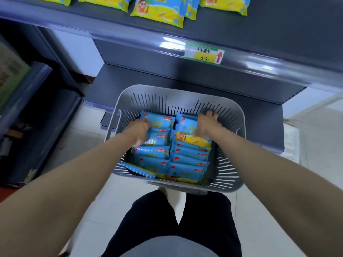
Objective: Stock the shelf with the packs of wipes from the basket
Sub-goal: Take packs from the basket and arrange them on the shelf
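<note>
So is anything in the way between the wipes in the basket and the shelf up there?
Nothing visible is. The left hand and right hand are on the packs in the basket, and the shelf above has bare room in front of its shelved packs.

My left hand (140,131) grips left-row packs (160,135); right hand (205,125) grips right-row pack (185,125), inside grey basket (167,104).

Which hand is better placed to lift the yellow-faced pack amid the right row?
Right, likely: the right hand touches that pack in the basket; the left hand lies over the other row.
</note>
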